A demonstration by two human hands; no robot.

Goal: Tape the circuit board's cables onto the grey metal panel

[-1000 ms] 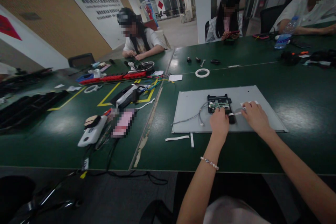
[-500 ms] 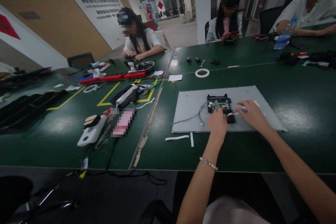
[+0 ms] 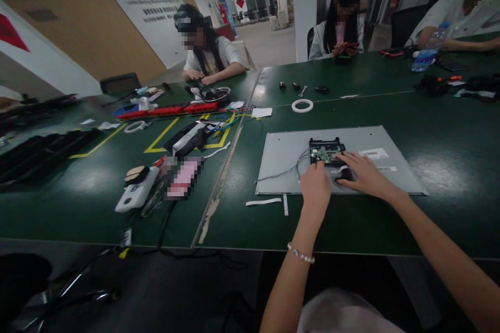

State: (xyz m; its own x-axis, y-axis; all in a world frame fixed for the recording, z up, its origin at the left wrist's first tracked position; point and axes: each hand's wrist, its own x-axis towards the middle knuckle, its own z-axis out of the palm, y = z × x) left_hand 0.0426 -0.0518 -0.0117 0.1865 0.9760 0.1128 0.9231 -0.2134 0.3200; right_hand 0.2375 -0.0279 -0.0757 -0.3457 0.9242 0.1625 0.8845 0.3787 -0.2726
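A flat grey metal panel [image 3: 281, 148] lies on the green table, with a small green circuit board [image 3: 326, 155] in a black frame [image 3: 327, 142] on top of it. My left hand [image 3: 315, 184] is closed, its fingertips at the near left edge of the frame; what they pinch is hidden. My right hand [image 3: 367, 174] spreads its fingers at the board's right side, thumb and fingers on either side of a dark piece [image 3: 346, 173] with a pale band. A grey cable [image 3: 279, 175] runs left from the board across the panel.
Two white strips [image 3: 263, 202] lie before the panel; a white tape roll [image 3: 302, 106] and a small wrench [image 3: 303, 91] lie behind it. Left are a pink phone [image 3: 184, 179], a white device [image 3: 136, 192] and red bins [image 3: 167, 110]. Several people sit across the table.
My right hand has moved left from the pale strip to the board's right edge, uncovering white labels on the panel. My left hand has shifted slightly left. The view has tilted a little.
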